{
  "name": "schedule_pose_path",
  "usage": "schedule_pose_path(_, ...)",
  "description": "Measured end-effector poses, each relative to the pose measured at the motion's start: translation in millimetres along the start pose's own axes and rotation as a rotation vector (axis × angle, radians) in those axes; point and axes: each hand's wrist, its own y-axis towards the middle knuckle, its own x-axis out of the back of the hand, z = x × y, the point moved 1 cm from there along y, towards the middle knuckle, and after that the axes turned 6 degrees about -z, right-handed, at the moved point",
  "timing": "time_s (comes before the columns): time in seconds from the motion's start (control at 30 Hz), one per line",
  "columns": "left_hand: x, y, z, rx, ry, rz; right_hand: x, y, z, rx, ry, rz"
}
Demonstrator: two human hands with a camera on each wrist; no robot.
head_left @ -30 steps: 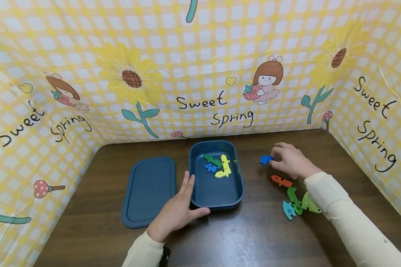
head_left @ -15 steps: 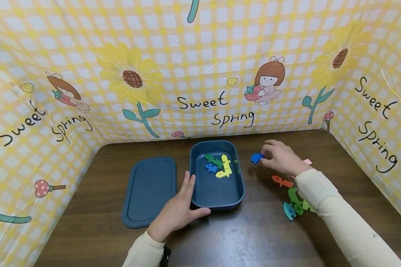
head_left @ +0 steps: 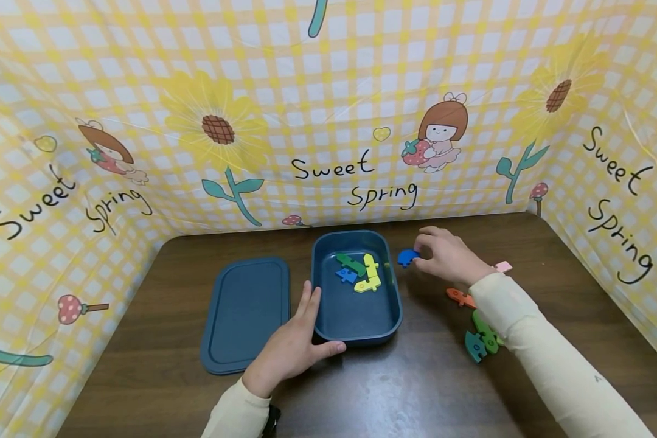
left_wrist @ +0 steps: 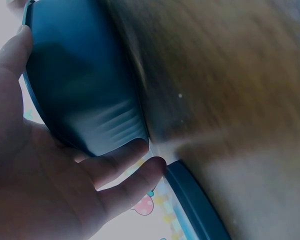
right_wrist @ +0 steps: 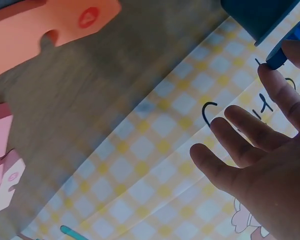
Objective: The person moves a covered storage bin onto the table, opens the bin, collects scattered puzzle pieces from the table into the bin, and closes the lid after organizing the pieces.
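My right hand [head_left: 448, 257] pinches a blue puzzle piece [head_left: 407, 258] between thumb and index finger, just right of the dark blue box [head_left: 356, 322]. In the right wrist view the same blue piece [right_wrist: 285, 46] shows edge-on, the other fingers spread beside it. With fingers straight, my left hand [head_left: 287, 350] rests against the box's near left corner, thumb along the front rim. The left wrist view shows the box wall [left_wrist: 85, 90] beside the thumb and fingers. Inside the box lie yellow pieces [head_left: 370, 274], a green piece [head_left: 351, 264] and a blue one [head_left: 346, 275].
The box's flat lid [head_left: 246, 316] lies to its left. Right of the box are an orange piece [head_left: 460, 297], a teal piece [head_left: 475, 347], a green piece [head_left: 487, 333] and a pink piece [head_left: 504, 266], partly covered by the right sleeve. A checkered cloth [head_left: 328, 121] walls the table.
My right hand has moved left toward the box with the blue puzzle piece, uncovering part of a pink piece. The left hand stays in place at the box.
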Motion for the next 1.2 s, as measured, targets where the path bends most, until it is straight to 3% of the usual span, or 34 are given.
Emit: schedule_pose_path(1.2, -0.8, 0.3, 3.4, -0.005, -0.072, 0.033, -12, 35, 67, 0.101, 0.001, 0.005)
